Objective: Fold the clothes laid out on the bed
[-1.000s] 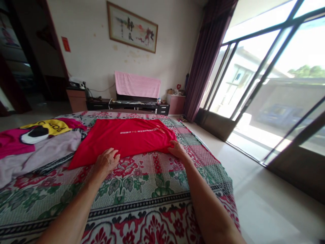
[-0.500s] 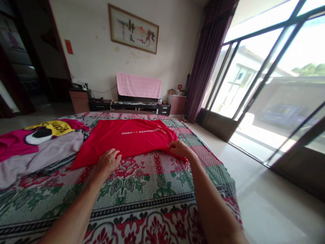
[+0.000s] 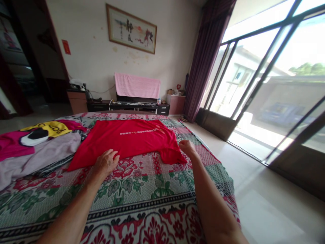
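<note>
A red T-shirt [image 3: 134,139] with white and gold printing lies sideways, spread over a flowered bedcover [image 3: 162,189]. My left hand [image 3: 107,162] rests on the near edge of the shirt, its fingers stretched over the cloth and slightly apart. Just past the shirt's right edge is my right hand [image 3: 187,147], its fingers curled in; no cloth shows between them. The near sleeve lies flat, pointing toward me, left of that hand. The underside of my right fingers is hidden.
On the left of the bed lie a pink and yellow garment [image 3: 54,130] and pale crumpled clothing [image 3: 50,152]. Behind the bed, a pink towel [image 3: 138,86] hangs over a screen on a low black cabinet [image 3: 98,107]. Sliding glass doors [image 3: 254,84] stand at the right.
My right hand has moved right, off the near sleeve, which now lies spread out toward me. My left hand stays at the near edge. The view has shifted slightly.
</note>
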Demonstrator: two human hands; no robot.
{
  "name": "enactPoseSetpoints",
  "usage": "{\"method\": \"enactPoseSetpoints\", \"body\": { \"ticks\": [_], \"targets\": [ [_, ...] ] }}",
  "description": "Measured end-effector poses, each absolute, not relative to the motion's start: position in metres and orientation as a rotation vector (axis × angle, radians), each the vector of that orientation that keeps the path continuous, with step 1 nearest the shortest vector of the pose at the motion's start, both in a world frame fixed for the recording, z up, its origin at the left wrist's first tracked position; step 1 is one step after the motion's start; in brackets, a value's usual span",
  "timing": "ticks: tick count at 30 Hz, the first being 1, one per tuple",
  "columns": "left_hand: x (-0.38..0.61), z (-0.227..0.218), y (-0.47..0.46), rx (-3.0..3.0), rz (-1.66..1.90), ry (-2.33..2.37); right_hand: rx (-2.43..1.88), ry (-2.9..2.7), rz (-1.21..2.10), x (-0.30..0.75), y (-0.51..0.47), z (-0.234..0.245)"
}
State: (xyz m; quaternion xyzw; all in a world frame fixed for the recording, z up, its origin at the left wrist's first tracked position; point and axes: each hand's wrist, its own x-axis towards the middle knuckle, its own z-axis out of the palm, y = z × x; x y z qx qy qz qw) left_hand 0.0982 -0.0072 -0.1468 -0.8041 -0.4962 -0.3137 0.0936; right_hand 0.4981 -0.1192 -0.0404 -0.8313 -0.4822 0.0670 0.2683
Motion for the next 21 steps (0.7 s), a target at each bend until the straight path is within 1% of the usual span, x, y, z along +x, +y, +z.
{"method": "enactPoseSetpoints", "body": {
  "ticks": [3,7,11,13,15,21],
  "targets": [
    [0.101,-0.14,-0.011,-2.383,-0.933,-1.508,-2.403,-1.29,0.197,0.502,-0.12,-0.051],
    [0.133,-0.116,-0.032,-2.496,-0.994,-1.376,-2.419,-1.317,0.201,0.502,-0.118,-0.059],
    [0.203,-0.095,-0.062,-2.823,-0.913,-1.075,-2.332,-1.37,0.404,0.509,-0.118,-0.059],
    [0.24,-0.093,-0.075,-2.944,-0.896,-1.025,-2.272,-1.411,0.533,0.513,-0.119,-0.058],
    [0.269,-0.095,-0.084,-3.022,-0.905,-1.033,-2.251,-1.467,0.586,0.515,-0.12,-0.058],
    [0.297,-0.108,-0.09,-2.971,-0.935,-1.123,-2.353,-1.538,0.392,0.517,-0.118,-0.062]
  ]
}}
